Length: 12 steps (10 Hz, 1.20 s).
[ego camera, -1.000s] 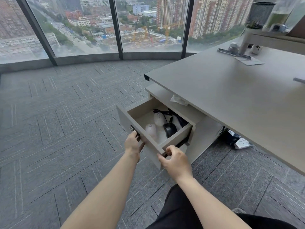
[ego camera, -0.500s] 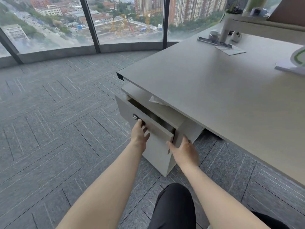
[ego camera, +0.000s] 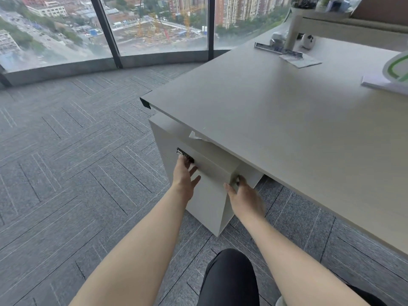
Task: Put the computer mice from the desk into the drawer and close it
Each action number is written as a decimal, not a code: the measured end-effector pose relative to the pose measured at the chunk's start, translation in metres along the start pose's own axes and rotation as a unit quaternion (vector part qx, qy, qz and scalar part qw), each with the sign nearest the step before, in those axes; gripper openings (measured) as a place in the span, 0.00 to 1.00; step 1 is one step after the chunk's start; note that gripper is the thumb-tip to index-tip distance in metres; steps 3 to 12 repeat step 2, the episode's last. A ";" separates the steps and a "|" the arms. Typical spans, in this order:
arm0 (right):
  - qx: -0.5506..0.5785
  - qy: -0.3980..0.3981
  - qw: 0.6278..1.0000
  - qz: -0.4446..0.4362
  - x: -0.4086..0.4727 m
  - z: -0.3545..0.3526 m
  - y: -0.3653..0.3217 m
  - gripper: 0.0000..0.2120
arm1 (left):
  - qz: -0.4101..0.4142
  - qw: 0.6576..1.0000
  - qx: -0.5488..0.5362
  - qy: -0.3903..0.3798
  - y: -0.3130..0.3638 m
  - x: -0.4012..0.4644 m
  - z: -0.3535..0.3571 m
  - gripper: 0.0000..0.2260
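Drawer front [ego camera: 212, 171] looks flush in the cabinet under the desk [ego camera: 276, 133], long axis running 10-to-4, both hands flat and spread on it: left hand [ego camera: 184, 180] by the handle [ego camera: 185, 156], right hand [ego camera: 245, 198] at the 4 o'clock corner.

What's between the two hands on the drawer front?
Head view: only bare drawer front. The left hand is by the handle, the right hand at the front's right corner; nothing else lies between them.

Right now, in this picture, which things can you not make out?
Head view:
- Mice: hidden inside the shut drawer.
- Handle: partly covered by the left hand.
- Right hand: blurred fingers, contact unclear.
- White and green object: cut off by the right edge.
- Small items far on the desk: too small.
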State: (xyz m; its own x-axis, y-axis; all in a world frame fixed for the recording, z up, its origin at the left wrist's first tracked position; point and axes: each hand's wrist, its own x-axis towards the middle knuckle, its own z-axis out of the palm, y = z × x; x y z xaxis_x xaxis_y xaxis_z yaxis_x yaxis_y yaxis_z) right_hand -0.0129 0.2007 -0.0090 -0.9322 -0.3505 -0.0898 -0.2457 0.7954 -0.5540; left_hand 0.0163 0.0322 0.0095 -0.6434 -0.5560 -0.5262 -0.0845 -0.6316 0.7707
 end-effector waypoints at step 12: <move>-0.037 -0.039 0.998 0.014 -0.006 -0.009 -0.006 0.19 | 0.003 0.995 0.103 0.007 -0.006 -0.021 -0.012 0.20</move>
